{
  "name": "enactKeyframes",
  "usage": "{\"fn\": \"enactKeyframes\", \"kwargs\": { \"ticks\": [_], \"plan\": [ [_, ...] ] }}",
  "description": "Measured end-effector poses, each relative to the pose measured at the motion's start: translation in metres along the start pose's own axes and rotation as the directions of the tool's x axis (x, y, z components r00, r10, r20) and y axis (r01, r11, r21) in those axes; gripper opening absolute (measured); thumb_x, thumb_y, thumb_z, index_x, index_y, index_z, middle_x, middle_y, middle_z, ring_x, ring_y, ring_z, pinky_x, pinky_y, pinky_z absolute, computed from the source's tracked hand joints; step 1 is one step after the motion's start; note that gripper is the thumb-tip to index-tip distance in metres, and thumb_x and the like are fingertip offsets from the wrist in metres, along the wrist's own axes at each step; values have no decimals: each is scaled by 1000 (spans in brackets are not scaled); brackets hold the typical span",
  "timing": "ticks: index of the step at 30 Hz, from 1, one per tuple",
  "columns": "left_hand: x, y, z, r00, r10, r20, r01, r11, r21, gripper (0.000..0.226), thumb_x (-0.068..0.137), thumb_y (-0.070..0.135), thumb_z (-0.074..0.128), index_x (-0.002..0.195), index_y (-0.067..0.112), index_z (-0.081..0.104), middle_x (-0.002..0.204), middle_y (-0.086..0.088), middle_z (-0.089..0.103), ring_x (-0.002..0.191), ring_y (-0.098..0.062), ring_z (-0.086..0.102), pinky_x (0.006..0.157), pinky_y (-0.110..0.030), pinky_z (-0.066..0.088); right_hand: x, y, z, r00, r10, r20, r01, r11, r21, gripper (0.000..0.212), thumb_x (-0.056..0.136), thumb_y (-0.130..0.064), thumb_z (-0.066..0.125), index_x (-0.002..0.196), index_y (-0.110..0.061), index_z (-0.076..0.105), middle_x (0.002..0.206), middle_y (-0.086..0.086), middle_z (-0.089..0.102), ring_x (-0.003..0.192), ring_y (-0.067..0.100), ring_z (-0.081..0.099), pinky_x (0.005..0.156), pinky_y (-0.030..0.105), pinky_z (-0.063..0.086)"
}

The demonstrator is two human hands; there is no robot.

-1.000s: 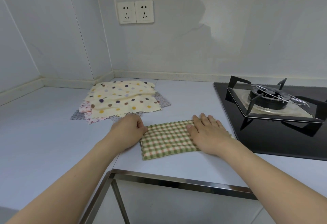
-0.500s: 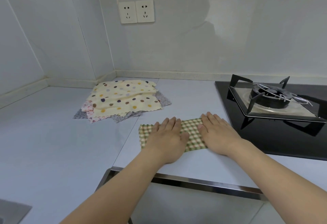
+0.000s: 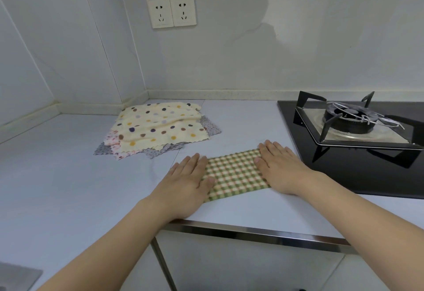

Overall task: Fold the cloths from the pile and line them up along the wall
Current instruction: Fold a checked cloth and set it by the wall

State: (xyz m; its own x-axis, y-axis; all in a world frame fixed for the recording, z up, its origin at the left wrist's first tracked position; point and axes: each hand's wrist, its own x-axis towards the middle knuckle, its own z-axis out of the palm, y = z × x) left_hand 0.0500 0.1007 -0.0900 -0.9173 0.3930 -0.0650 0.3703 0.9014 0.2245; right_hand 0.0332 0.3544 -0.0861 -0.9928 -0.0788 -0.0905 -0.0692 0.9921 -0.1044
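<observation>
Head view. A green-checked cloth [image 3: 234,173], already folded into a narrow band, lies on the desk [image 3: 68,180] near its front edge, just left of the black gas hob [image 3: 358,153]. The left hand [image 3: 185,182] rests flat on the band's left end and the right hand [image 3: 282,166] flat on its right end; neither has a grip on it, the fingers extended and spread wide, palms pressing down, apparently smoothing the fold. Behind and to the left, towards the corner, sits the pile: a cream polka-dot cloth [image 3: 158,127] on top, with a pink floral cloth [image 3: 110,139] and a grey patterned cloth [image 3: 211,125] showing beneath, all unfolded. The strip of desk along the back wall [image 3: 252,61], below the twin sockets [image 3: 172,11], carries no folded cloth. Judged progress: early; the first cloth is partly folded and not yet placed, and at least three cloths remain to be folded and lined up.
</observation>
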Motion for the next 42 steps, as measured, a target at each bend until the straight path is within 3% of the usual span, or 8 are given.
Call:
{"fn": "enactKeyframes", "kwargs": {
  "ticks": [6,9,15,18,22,27,35,42],
  "plan": [
    [-39,-9,-8,1000,-8,-10,9,995,99,83,89,72,10,155,22,-3,162,8,-6,148,-8,-7,120,-29,-2,21,-3,-17,988,-16,-153,-22,969,-247,62,101,-44,16,154,-12,6,162,10,-7,149,24,-7,118,46,-11],
    [-51,-5,-13,999,-12,-35,17,988,154,87,88,75,17,156,23,1,162,6,3,147,-12,3,119,-30,6,4,-38,-8,947,-40,-320,15,997,-80,62,99,-40,28,152,-11,16,161,10,5,147,27,9,120,45,4],
    [-66,1,-25,1000,19,8,-20,968,250,102,74,90,25,153,27,12,148,5,25,133,-17,23,111,-34,23,2,-36,-2,999,28,16,-29,999,25,62,99,-54,8,155,-27,1,162,2,-5,149,21,-4,119,46,-5],
    [-73,1,-29,998,40,41,-51,953,298,102,72,87,38,151,28,14,139,4,30,126,-19,28,108,-35,25,1,-30,-10,982,160,-97,-174,973,-153,63,101,-49,12,154,-15,12,161,12,7,147,30,8,118,50,0],
    [-74,-2,-30,993,113,-33,-89,901,425,80,74,63,60,139,23,35,116,1,37,105,-20,37,94,-34,33,-42,-52,-1,864,-308,-398,317,947,-44,26,95,-32,41,112,-17,54,114,-2,50,104,19,47,91,34,39],
    [-71,5,-37,983,182,-31,-145,865,480,62,74,56,71,117,19,47,110,-1,48,102,-21,48,84,-32,33,-93,-74,10,711,-619,-333,613,778,-137,45,79,-69,50,90,-26,53,90,-14,47,83,7,42,76,21,38],
    [-74,-4,-66,991,108,79,-117,986,117,18,87,37,62,97,22,61,101,10,56,95,-14,54,80,-29,46,-105,-83,12,635,-581,-509,552,802,-228,33,95,-37,40,68,-20,45,65,-7,48,57,16,47,50,30,40],
    [-53,-6,-73,999,33,17,-18,848,-529,36,80,39,64,92,4,64,93,-19,60,81,-24,51,79,-38,40,-94,-64,-16,903,-200,-380,388,760,521,44,98,-33,48,60,-12,42,49,-9,38,48,8,33,51,28,28]
  ]
}}
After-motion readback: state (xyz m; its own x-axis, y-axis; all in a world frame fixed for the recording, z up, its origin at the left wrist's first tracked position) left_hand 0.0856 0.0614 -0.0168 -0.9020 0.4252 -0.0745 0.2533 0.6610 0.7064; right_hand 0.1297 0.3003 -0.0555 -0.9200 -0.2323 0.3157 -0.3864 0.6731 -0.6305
